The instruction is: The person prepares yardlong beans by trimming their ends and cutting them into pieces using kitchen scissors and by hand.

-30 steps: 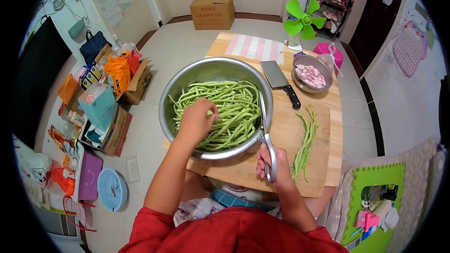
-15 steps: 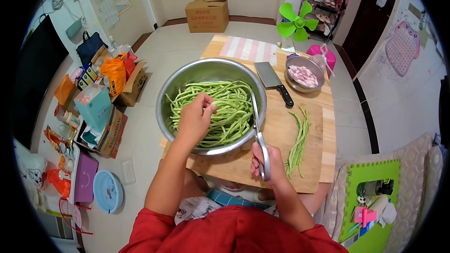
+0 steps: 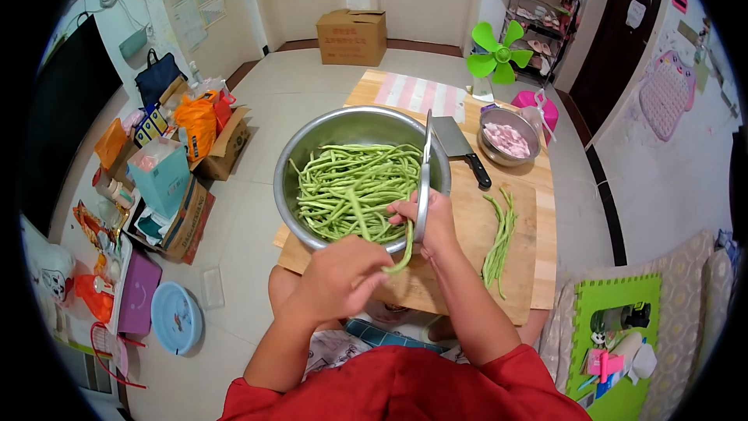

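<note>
A large steel basin (image 3: 285,187) holds many long green beans (image 3: 343,179). My left hand (image 3: 343,277) is closed at the basin's near rim, with a bean (image 3: 358,212) rising from its fingers. Another bean (image 3: 407,248) curves over the rim between my two hands. My right hand (image 3: 433,222) grips steel scissors (image 3: 424,187), their blades pointing up along the basin's right side and looking shut. Its fingertips touch the upper end of the curved bean. To the right, a small bunch of beans (image 3: 500,242) lies on the wooden cutting board (image 3: 460,265).
A cleaver (image 3: 460,144) lies beyond the board, beside a steel bowl of pale pink meat (image 3: 506,140). A green fan (image 3: 499,54) stands at the table's far edge. Cardboard boxes (image 3: 222,148) and a blue washbasin (image 3: 176,318) are on the left.
My left hand has come out of the basin toward me, bringing a bean. My right hand has moved up with the scissors, from the board to the basin's rim. The view has shifted slightly.
</note>
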Demonstrator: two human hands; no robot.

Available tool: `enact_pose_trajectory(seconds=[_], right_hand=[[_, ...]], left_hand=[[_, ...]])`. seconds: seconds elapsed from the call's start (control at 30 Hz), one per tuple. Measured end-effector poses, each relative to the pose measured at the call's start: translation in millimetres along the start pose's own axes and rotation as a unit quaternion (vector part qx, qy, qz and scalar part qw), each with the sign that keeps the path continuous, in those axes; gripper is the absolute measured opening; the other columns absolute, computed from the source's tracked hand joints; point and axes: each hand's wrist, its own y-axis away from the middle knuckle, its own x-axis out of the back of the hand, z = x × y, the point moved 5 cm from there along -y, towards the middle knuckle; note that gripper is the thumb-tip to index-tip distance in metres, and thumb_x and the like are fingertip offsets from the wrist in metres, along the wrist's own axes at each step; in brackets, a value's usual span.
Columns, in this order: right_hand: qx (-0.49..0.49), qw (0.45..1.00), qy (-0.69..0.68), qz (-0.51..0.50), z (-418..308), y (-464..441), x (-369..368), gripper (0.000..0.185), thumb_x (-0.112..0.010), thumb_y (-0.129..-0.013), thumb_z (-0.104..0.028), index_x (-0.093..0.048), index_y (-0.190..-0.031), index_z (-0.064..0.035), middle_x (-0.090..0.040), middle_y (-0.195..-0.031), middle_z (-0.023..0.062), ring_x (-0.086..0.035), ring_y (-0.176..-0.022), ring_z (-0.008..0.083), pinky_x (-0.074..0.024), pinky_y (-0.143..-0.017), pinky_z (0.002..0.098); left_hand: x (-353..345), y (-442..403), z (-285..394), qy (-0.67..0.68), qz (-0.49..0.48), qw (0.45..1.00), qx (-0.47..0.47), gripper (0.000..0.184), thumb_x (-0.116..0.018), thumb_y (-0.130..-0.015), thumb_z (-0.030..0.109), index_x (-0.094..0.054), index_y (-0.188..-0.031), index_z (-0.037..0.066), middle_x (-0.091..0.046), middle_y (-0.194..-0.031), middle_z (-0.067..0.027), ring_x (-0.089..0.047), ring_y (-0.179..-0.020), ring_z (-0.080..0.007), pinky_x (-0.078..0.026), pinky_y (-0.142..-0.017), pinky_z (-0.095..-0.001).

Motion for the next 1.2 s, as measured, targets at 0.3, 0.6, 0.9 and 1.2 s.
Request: enact_pose_trajectory(seconds=[0.3, 0.6, 0.9, 1.2], right_hand=[[0.009, 0.982, 0.116, -0.149, -32, 71, -25, 0.020, -0.067, -0.078, 0.000, -0.049, -0.084, -0.0011, -0.062, -0.078, 0.0105, -0.063, -0.067, 0.0144, -0.0525, -0.058, 0.0261], [-0.056, 0.986, 0.106, -0.118, 23, 102, 15, 0.023, -0.068, -0.078, -0.001, -0.046, -0.077, -0.0048, -0.062, -0.082, 0.0122, -0.064, -0.071, 0.0138, -0.0501, -0.055, 0.0235], [-0.074, 0.982, 0.083, -0.152, 37, 104, 21, 0.021, -0.069, -0.076, 0.001, -0.048, -0.080, -0.0024, -0.063, -0.101, 0.0177, -0.063, -0.089, 0.0173, -0.0517, -0.071, 0.0250], [-0.033, 0.995, 0.097, -0.020, 38, 83, 34, 0.022, -0.067, -0.081, -0.009, -0.060, -0.100, -0.0004, -0.065, -0.081, 0.0041, -0.057, -0.062, 0.0046, -0.0447, -0.046, 0.0178]], left_hand=[[-48, 13, -87, 0.424, 0.036, 0.836, 0.348, 0.051, -0.038, -0.097, 0.040, -0.059, -0.109, -0.005, -0.062, -0.103, -0.0093, -0.057, -0.089, -0.0170, -0.045, -0.083, -0.0301], [-57, 10, -94, 0.483, 0.196, 0.799, 0.301, 0.030, -0.047, -0.095, 0.028, -0.060, -0.102, 0.002, -0.062, -0.094, -0.0050, -0.056, -0.089, -0.0108, -0.043, -0.081, -0.0265], [-57, 6, -91, 0.456, 0.240, 0.800, 0.309, 0.023, -0.050, -0.094, 0.024, -0.060, -0.090, 0.004, -0.060, -0.081, 0.0007, -0.051, -0.074, -0.0065, -0.041, -0.069, -0.0210], [-36, 11, -90, -0.090, -0.017, 0.973, 0.212, 0.019, -0.057, -0.075, 0.018, -0.054, -0.068, 0.001, -0.057, -0.066, -0.0154, -0.057, -0.062, -0.0329, -0.045, -0.059, -0.0406]])
